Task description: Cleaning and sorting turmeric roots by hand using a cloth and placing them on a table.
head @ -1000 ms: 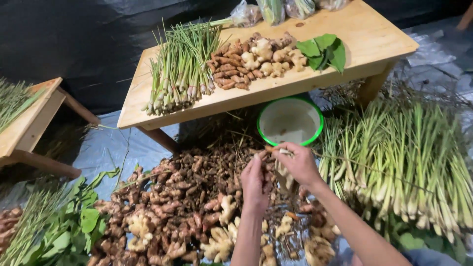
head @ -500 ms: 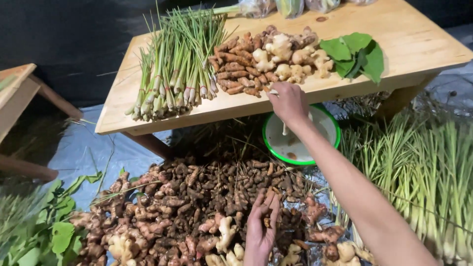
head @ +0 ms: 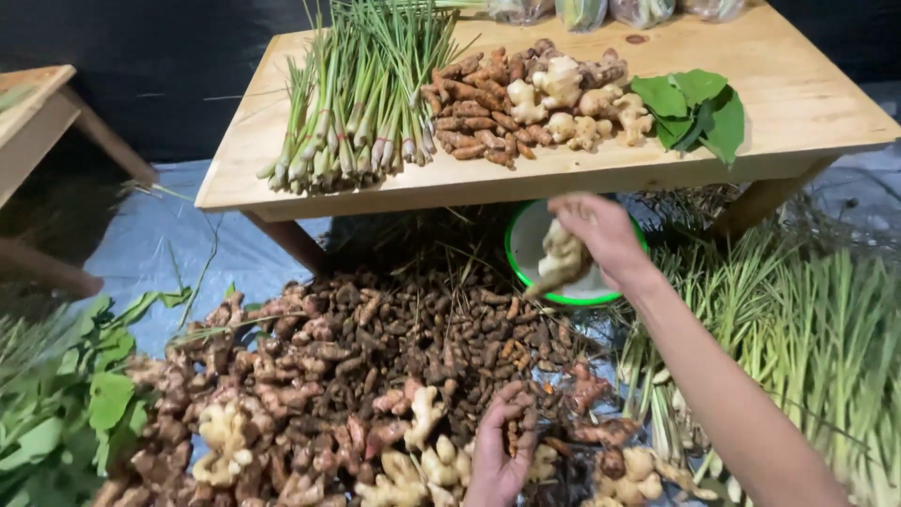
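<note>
A low pale wooden surface [head: 807, 103] stands far. Nearer, the right hand [head: 601, 235] closes its grip around a pale knobbly ginger root [head: 560, 263], long axis upright, above a green-rimmed bowl [head: 522, 253]. The left hand [head: 497, 451] rests open on the brown root pile [head: 375, 357].

clear plastic bags [head: 582, 11], perhaps four, table's far edge [head: 798, 23]

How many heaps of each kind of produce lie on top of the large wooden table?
Lemongrass stalks: 1
Orange-brown finger-shaped roots: 1
Pale ginger roots: 1
Broad green leaves: 1
Total: 4 heaps on the wooden table
</note>
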